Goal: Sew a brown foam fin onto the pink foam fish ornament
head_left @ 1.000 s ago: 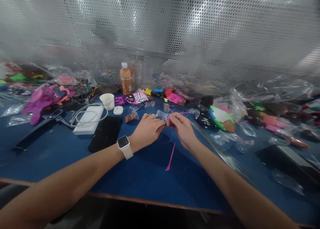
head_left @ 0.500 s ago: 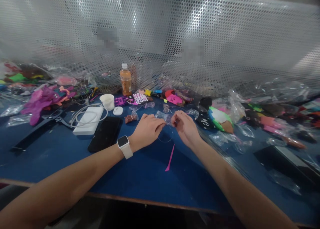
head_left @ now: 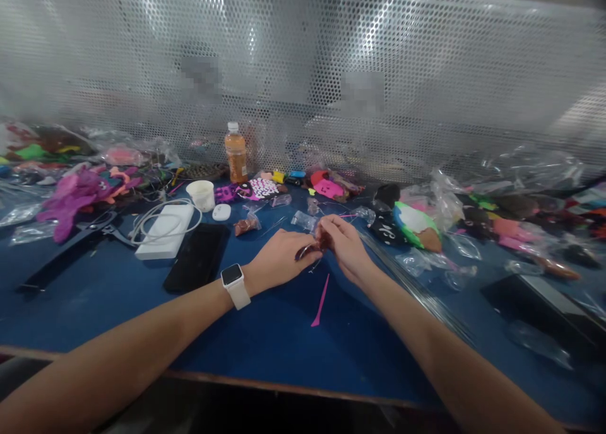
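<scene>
My left hand (head_left: 286,257), below a wrist with a white watch (head_left: 235,285), is closed on a small brown piece (head_left: 323,237) in the middle of the blue table. My right hand (head_left: 344,245) pinches the same piece from the other side, so the fingertips of both hands nearly meet. A thin wire seems to hang under the fingers. Just behind the hands lies a clear plastic wrapper (head_left: 303,220). Nearer to me, a pink modelling tool (head_left: 321,300) rests on the table.
Left of my hands are a black phone (head_left: 197,257), a white box (head_left: 166,231) with a cable, scissors (head_left: 71,251) and a white cup (head_left: 202,195). An orange drink bottle (head_left: 236,153) stands behind. Long wires (head_left: 416,286) lie beside my right forearm, with bagged colourful clay pieces beyond.
My hands have come closer together and the brown piece now shows between them. The left fingers have shifted slightly down and right. The clear wrapper is more exposed behind them.
</scene>
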Action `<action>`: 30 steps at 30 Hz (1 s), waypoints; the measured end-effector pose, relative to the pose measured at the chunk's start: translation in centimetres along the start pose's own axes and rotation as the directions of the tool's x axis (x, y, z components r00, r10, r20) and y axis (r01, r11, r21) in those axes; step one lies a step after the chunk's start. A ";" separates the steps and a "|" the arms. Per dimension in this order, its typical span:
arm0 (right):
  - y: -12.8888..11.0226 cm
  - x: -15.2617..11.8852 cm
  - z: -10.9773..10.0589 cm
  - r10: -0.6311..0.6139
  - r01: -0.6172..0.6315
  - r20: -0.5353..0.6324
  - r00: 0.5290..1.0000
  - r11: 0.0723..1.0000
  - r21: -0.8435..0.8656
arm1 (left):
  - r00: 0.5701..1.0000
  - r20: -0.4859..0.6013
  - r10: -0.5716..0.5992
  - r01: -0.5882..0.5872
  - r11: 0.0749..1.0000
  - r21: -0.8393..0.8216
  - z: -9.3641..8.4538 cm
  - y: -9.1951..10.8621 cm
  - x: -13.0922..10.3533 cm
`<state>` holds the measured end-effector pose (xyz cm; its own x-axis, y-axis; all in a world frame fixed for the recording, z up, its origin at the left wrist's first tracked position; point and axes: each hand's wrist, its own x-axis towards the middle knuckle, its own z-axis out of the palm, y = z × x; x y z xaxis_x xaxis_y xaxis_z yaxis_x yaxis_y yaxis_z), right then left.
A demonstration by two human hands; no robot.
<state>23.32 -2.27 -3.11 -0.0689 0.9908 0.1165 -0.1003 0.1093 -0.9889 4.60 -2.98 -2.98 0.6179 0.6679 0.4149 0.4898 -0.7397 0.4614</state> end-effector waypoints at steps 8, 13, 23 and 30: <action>-0.6 0.0 -0.2 -0.092 0.092 0.005 0.996 0.996 -0.005 | 0.987 0.052 -0.154 0.158 0.826 -0.541 0.1 0.4 0.3; -0.7 0.1 -0.4 -0.075 0.075 0.007 0.997 0.997 -0.002 | 0.982 0.092 -0.162 0.185 0.801 -0.569 0.1 -0.1 0.5; -0.2 -0.2 -0.5 0.066 -0.020 0.139 0.988 0.952 -0.304 | 0.990 -0.140 -0.034 0.074 0.954 0.291 0.0 -2.3 0.2; 0.3 -0.6 -0.2 -0.117 0.166 0.141 0.983 0.892 -0.421 | 0.961 -0.243 -0.130 0.131 0.991 -0.011 0.0 -1.8 0.4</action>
<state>23.49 -2.87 -3.48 -0.1964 0.9500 0.2429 0.3169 0.2959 -0.9011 3.96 -1.40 -3.71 0.3808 0.7581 0.5295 0.5600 -0.6447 0.5204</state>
